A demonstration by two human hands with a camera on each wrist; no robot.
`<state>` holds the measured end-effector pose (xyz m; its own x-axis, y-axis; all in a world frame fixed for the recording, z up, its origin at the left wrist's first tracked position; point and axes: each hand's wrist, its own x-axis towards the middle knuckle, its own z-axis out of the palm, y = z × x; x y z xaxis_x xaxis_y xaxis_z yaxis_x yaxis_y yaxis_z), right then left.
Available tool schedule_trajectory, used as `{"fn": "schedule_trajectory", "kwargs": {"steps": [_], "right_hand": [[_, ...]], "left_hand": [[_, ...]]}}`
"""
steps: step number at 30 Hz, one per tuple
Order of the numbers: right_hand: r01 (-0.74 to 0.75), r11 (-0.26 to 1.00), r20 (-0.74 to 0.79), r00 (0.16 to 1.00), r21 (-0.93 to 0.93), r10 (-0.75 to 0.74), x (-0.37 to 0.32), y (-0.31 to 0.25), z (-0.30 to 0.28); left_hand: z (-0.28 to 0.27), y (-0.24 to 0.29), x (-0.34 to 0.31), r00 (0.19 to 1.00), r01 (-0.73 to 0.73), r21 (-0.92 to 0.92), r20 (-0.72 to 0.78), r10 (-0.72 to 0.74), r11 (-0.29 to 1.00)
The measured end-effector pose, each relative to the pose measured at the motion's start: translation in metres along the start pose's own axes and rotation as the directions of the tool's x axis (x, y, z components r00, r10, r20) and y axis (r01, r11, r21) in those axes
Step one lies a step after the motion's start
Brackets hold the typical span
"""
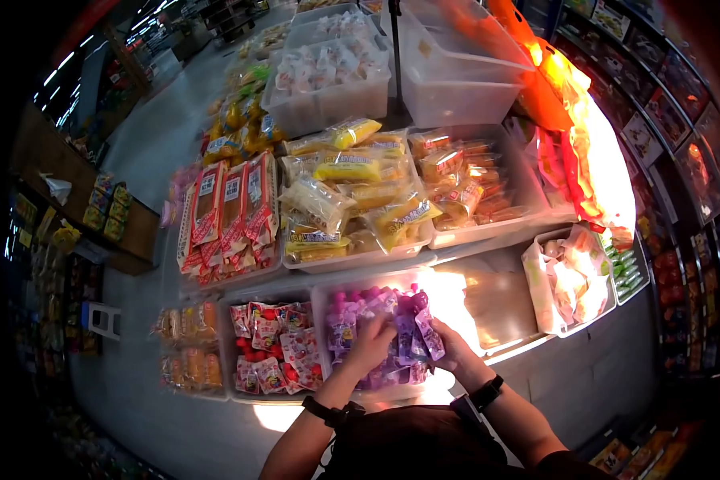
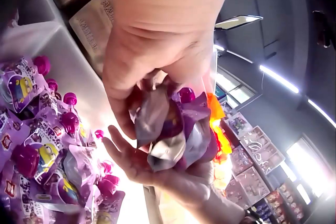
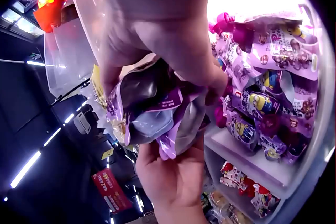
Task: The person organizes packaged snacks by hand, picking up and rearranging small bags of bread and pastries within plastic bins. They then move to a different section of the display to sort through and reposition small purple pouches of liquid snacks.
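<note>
Several purple pouches (image 1: 412,326) with round caps are bunched between the two hands, above the bin of purple pouches (image 1: 352,320). The left hand (image 1: 374,346) pinches the bunch from its left side; in the left wrist view its fingers (image 2: 123,103) curl onto the pouches (image 2: 170,129). The right hand (image 1: 454,352) grips the bunch from the right; in the right wrist view its thumb and fingers close round the pouches (image 3: 157,108). More capped pouches (image 3: 268,98) lie in the bin beside the hands. Parts of the held pouches are hidden behind the fingers.
A bin of red and white packets (image 1: 276,348) stands left of the purple one. Behind are bins of yellow packs (image 1: 352,192) and brown packs (image 1: 464,180). On the right, a white bag (image 1: 572,280) stands near a brightly sunlit bin. Stacked translucent tubs (image 1: 464,88) stand farther back.
</note>
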<state>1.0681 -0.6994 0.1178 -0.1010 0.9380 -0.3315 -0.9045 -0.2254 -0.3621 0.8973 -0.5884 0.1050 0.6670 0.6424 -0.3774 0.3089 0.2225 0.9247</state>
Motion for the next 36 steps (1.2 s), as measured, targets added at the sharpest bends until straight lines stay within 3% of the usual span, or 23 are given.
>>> {"fn": "schedule_trajectory", "kwargs": {"steps": [1, 4, 5, 6, 7, 10, 11, 13, 15, 17, 20, 22, 26, 29, 33, 36], "right_hand": [[-0.016, 1.000, 0.002, 1.000, 0.012, 0.016, -0.001, -0.002, -0.001], [-0.056, 0.997, -0.003, 0.998, 0.050, 0.056, -0.023, -0.007, -0.012], [-0.068, 0.984, 0.086, 0.995, 0.162, 0.055, -0.029, -0.001, -0.031], [-0.071, 0.982, 0.122, 0.991, 0.177, 0.050, -0.035, 0.004, -0.047], [-0.052, 0.984, 0.116, 0.993, 0.173, 0.032, -0.044, 0.005, -0.052], [0.039, 0.974, 0.086, 0.994, 0.225, -0.060, -0.065, 0.006, -0.065], [0.050, 0.970, 0.067, 0.995, 0.239, -0.068, -0.069, 0.007, -0.073], [0.085, 0.979, -0.015, 0.996, 0.184, -0.084, -0.075, -0.001, -0.069], [0.134, 0.984, -0.101, 0.987, 0.118, -0.122, -0.078, -0.008, -0.072], [0.141, 0.982, -0.130, 0.984, 0.127, -0.124, -0.075, -0.012, -0.068], [0.136, 0.979, -0.106, 0.987, 0.153, -0.121, -0.073, -0.015, -0.065], [0.106, 0.971, -0.018, 0.994, 0.214, -0.105, -0.070, -0.015, -0.060], [0.117, 0.975, 0.011, 0.993, 0.189, -0.122, -0.068, -0.018, -0.057], [0.134, 0.973, -0.014, 0.991, 0.187, -0.134, -0.071, -0.018, -0.057], [0.095, 0.970, -0.013, 0.995, 0.223, -0.095, -0.066, -0.014, -0.067], [0.103, 0.969, -0.050, 0.994, 0.223, -0.094, -0.067, -0.008, -0.079]], "left_hand": [[0.008, 0.040, -0.017, 0.992, 0.127, -0.315, 0.030, -0.124, 0.941], [0.002, 0.057, -0.032, 0.953, 0.301, -0.575, 0.190, -0.235, 0.761], [-0.006, 0.042, -0.027, 0.986, 0.160, -0.303, 0.092, -0.139, 0.939], [-0.016, 0.014, -0.017, 0.999, 0.013, 0.013, 0.031, -0.013, 1.000], [-0.023, -0.005, -0.012, 0.992, -0.123, 0.334, 0.017, 0.124, 0.934], [-0.031, -0.018, -0.013, 0.934, 0.070, 0.788, -0.267, 0.238, 0.612], [-0.030, -0.036, -0.009, 0.920, 0.210, 0.756, -0.366, 0.136, 0.620], [-0.022, -0.077, -0.007, 0.899, 0.303, 0.769, -0.427, 0.100, 0.563], [-0.022, -0.076, -0.007, 0.902, 0.327, 0.771, -0.427, 0.063, 0.546], [-0.023, -0.051, -0.012, 0.932, 0.285, 0.767, -0.361, 0.020, 0.574], [-0.036, -0.049, -0.011, 0.952, 0.120, 0.746, -0.274, 0.138, 0.655], [-0.040, -0.048, -0.009, 0.962, 0.082, 0.785, -0.223, 0.156, 0.615], [-0.037, -0.043, -0.012, 0.936, -0.091, 0.920, -0.052, 0.349, 0.381], [-0.021, -0.035, -0.008, 0.920, -0.131, 0.939, -0.005, 0.392, 0.320], [0.005, -0.068, 0.007, 0.942, 0.013, 0.848, -0.187, 0.278, 0.530], [0.009, -0.066, 0.011, 0.908, 0.073, 0.805, -0.298, 0.295, 0.588]]}}
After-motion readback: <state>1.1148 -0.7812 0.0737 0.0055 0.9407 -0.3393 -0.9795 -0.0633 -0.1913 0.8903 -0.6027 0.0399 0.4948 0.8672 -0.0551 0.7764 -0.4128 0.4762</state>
